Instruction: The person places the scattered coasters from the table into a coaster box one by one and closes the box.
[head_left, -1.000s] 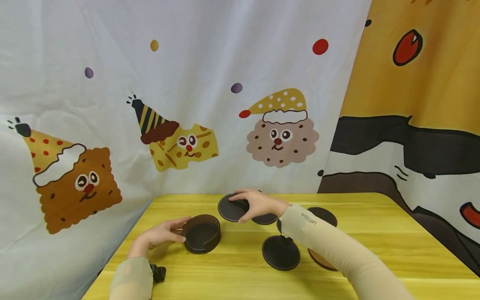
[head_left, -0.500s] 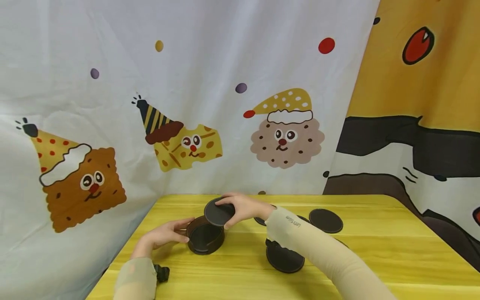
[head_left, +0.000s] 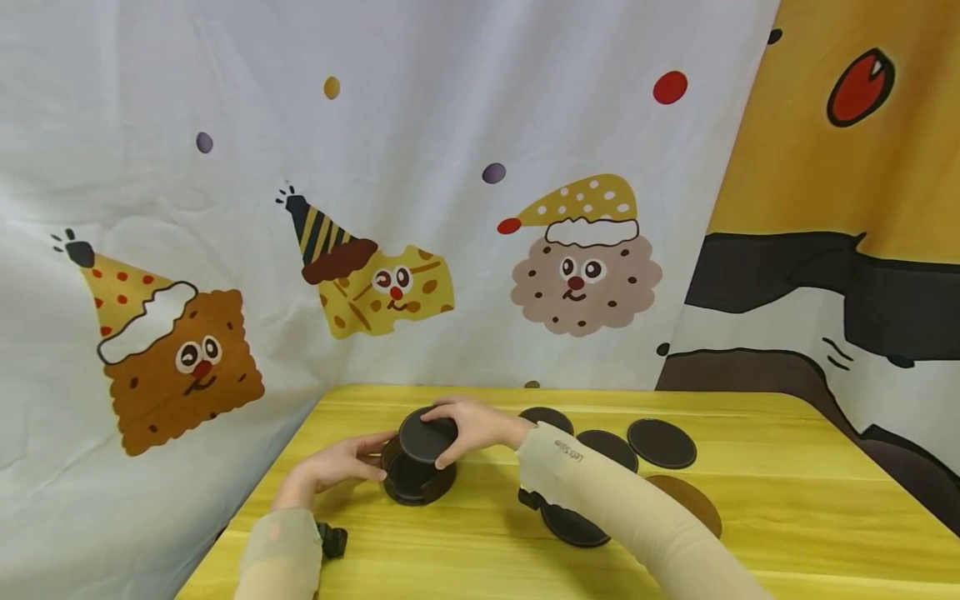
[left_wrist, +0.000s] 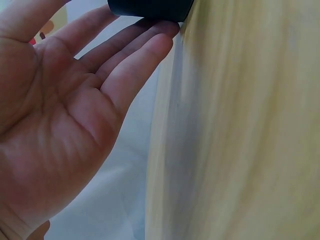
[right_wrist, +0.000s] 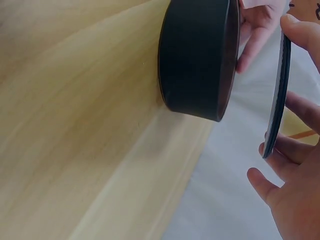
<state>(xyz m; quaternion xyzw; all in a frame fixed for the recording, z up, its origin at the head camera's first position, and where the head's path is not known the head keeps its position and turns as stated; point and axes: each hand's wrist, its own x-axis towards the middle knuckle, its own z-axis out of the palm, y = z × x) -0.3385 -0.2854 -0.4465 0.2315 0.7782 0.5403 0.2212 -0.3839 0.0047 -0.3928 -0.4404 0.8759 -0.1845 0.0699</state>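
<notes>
Read "Let's Slim" on sleeve (head_left: 622,498); brought coaster (head_left: 422,439), pinched in right hand (head_left: 474,427), nearer holder (right_wrist: 195,60), touched by straight-fingered left hand (head_left: 337,463).

Right hand (head_left: 476,429): I see it farther left than a second ago.
Black disc (head_left: 422,440): over the round holder (right_wrist: 195,60), no longer beside it.
Brown disc (head_left: 688,497): less hidden by the sleeve (head_left: 600,483).

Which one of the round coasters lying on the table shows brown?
The rightmost coaster in the head view, partly covered by the right sleeve: its upturned face is brown, while the others on the table show black.
</notes>
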